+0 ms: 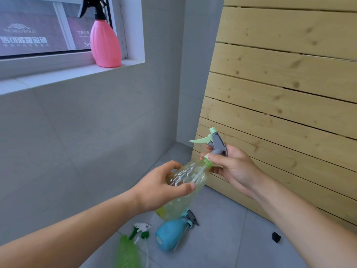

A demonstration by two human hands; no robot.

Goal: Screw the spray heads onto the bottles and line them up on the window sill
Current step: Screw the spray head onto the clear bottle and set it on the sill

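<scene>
Yellow bottle point(185, 182) held between left hand point(160, 187) and right hand point(231, 167).

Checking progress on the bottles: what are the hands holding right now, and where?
The left hand grips the clear yellowish bottle around its body; the right hand holds the green-and-grey spray head at its collar.

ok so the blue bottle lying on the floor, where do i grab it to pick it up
Probably around the wide body of the blue bottle, coming down from above. It lies on its side on the floor with its base toward the camera and its spray head pointing away, so the rounded belly faces up. The head looks already attached but is narrower and offers a poorer hold.
</scene>
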